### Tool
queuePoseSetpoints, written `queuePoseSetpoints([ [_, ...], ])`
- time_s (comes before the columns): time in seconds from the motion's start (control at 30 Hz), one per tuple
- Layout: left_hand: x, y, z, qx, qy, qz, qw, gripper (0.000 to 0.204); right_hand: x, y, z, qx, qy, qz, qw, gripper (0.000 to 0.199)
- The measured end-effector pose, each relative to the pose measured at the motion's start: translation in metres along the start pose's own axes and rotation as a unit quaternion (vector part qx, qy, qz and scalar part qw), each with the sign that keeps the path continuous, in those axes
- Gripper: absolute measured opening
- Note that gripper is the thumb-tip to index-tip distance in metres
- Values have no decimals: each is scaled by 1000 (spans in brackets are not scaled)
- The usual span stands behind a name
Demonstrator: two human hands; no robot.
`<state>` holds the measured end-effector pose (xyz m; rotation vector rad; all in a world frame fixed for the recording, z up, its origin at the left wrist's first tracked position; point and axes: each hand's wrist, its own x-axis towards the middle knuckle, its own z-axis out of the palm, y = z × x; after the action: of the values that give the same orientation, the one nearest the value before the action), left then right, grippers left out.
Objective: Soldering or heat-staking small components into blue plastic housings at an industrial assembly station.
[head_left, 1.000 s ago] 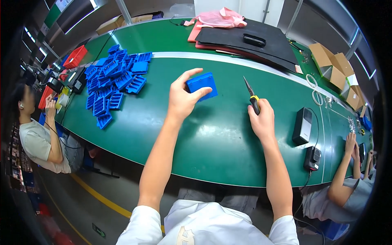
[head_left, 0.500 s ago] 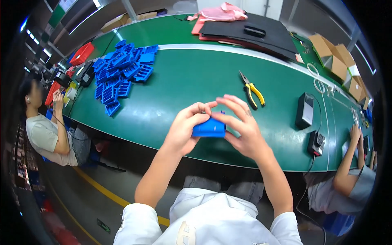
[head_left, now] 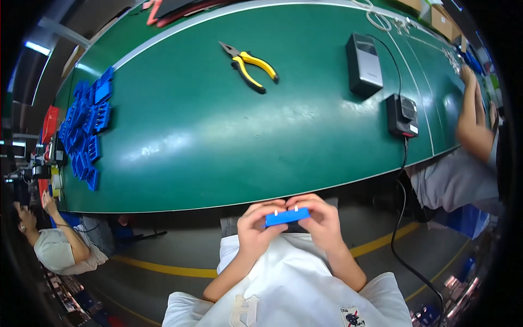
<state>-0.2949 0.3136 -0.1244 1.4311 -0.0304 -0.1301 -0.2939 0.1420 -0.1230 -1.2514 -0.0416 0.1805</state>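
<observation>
A small blue plastic part is held close to my chest, below the near edge of the green table. My left hand grips its left end and my right hand grips its right end, thumbs on top. Two small pale pins show on the part's upper edge. Yellow-handled pliers lie on the table, far from both hands.
A pile of blue plastic parts lies at the table's left end. A grey box and a small black device with a cable sit at the right. Other people work at the left and right.
Both hands have pulled the blue part off the table toward my chest. A second ago my right hand held the pliers, which now lie on the table.
</observation>
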Motion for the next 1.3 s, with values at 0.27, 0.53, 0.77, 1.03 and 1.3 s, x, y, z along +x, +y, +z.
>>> queuePoseSetpoints([
  [0.27,8,-32,15,-84,74,-60,992,35,4,24,-31,66,6,35,997,24],
  [0.53,12,-43,16,-98,95,-72,988,34,11,45,-30,118,20,-27,992,40],
  [0.77,4,-36,23,-83,146,-72,983,56,10,51,-10,89,84,-19,992,46],
  [1.03,6,-49,23,-112,70,-1,991,56,8,57,-9,85,83,-41,992,52],
  [1.3,18,-58,21,-31,89,97,991,56,14,68,-13,-35,68,-142,987,60],
])
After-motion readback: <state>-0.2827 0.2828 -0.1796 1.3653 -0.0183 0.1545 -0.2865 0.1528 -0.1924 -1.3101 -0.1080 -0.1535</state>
